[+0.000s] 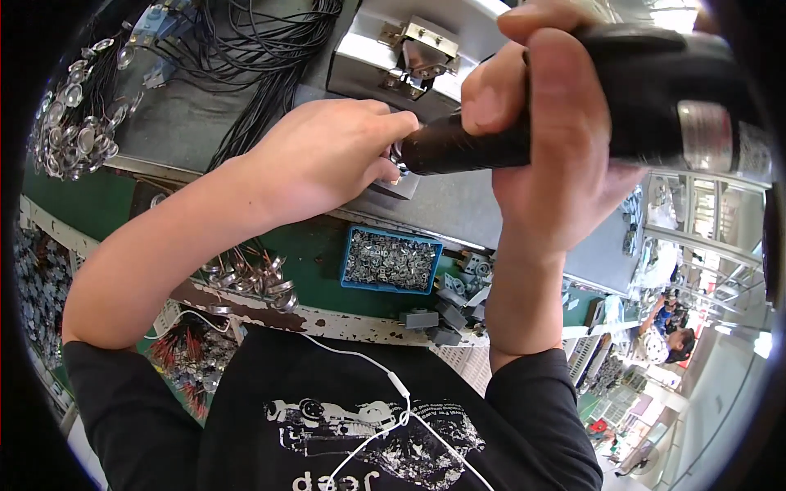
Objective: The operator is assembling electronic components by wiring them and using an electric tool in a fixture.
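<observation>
My right hand (565,147) is wrapped round a black power screwdriver (647,90), whose thick body fills the upper right. The tool lies sideways, its narrower nose reaching left to the fingertips of my left hand (319,159). Between my left thumb and fingers a small shiny metal piece (396,155) shows at the tool's tip; most of it is hidden. Just below this spot sits a metal block (401,187) on the grey bench top. Above the tool's nose stands a bright metal fixture (422,57) with brackets screwed on.
Black cables (270,57) run over the bench, ending in round metal parts (78,123) at far left. Below lies a blue tray (391,288) of small metal pieces, beside grey plastic housings (446,315). More wired round parts (262,282) lie nearer me. A person (661,342) is in the background.
</observation>
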Demonstrator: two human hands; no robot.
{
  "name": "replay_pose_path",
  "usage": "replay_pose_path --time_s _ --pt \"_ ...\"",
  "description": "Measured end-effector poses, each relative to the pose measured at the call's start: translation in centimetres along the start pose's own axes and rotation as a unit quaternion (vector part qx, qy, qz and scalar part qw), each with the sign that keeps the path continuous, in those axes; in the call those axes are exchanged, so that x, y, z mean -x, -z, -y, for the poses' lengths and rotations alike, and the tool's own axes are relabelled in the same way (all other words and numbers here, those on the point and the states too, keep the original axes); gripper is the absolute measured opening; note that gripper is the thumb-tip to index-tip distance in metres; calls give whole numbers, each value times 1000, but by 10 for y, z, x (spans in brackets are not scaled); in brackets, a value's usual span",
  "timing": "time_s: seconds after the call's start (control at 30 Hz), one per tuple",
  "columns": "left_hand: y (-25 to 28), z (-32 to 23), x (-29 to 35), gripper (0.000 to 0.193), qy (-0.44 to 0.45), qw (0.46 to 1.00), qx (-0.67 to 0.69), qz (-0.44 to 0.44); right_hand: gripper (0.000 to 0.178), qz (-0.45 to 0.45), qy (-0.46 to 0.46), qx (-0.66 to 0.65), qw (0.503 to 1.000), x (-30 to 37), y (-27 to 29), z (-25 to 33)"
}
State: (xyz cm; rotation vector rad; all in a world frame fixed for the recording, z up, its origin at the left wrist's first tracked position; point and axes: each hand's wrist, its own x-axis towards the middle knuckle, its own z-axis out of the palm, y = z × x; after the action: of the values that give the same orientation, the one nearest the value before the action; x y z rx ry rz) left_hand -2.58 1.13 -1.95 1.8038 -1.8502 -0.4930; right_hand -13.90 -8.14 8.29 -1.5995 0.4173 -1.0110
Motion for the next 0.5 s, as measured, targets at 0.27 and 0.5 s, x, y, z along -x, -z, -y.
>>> replay_pose_path --time_s 0.27,0.5 --pt "6 6 -10 31 -93 996 -19 6 38 -18 11 7 1000 -2 10 1" --pt "27 -17 3 39 -144 988 -62 -11 32 13 170 148 974 -27 81 9"
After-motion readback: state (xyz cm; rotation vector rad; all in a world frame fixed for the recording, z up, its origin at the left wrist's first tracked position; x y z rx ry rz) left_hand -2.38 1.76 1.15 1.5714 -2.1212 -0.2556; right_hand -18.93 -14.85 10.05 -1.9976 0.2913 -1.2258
